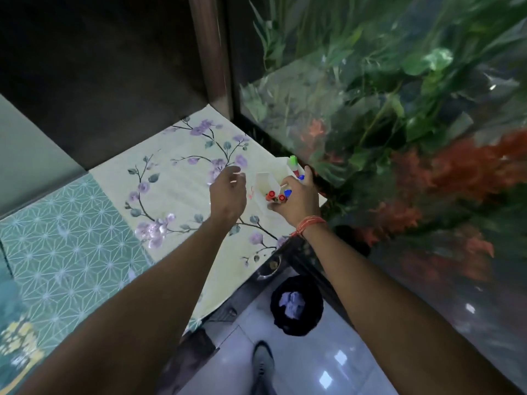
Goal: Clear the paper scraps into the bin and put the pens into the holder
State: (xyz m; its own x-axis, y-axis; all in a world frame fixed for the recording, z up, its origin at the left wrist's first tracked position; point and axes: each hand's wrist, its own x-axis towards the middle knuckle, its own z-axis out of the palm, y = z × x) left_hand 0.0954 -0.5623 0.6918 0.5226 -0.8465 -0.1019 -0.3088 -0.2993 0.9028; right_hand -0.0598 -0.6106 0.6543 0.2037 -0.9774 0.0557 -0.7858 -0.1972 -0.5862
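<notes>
Pens step in hand: right hand [296,202] curled around red and blue pens [278,196] at the white holder [263,185], left hand [228,192] loosely spread and empty; next, probably seating them; scraps [292,303] already binned.

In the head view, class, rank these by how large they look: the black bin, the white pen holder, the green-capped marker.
1. Black bin, though it sits lower, on the floor.
2. White pen holder, partly hidden by the right hand.
3. Green-capped marker.
</notes>
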